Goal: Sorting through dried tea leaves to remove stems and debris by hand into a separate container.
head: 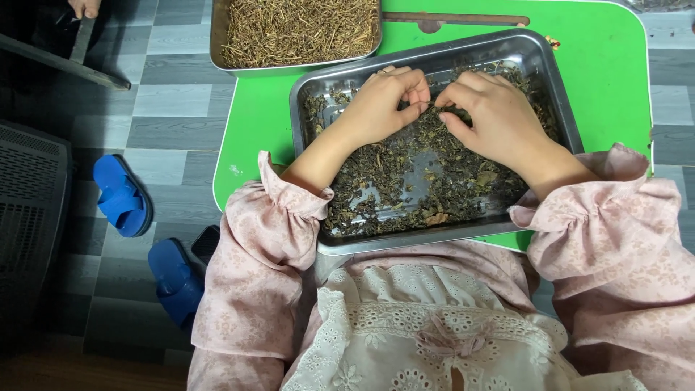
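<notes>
- Hands: your left hand [380,105] and right hand [496,116] pinch one dried sprig [434,110] between fingertips.
- Progress: stems fill far tray [297,32]; much leaf litter remains in near tray [539,65].

Dark green leaves [434,174] fill a silver tray [539,65] on a bright green table [608,65]; pink floral sleeves [260,253], blue sandals [121,197] nearby.

Soft, even indoor light, dimmer at the left edge. Faint glare on the metal tray [561,108]. Focus stays sharp throughout.
</notes>
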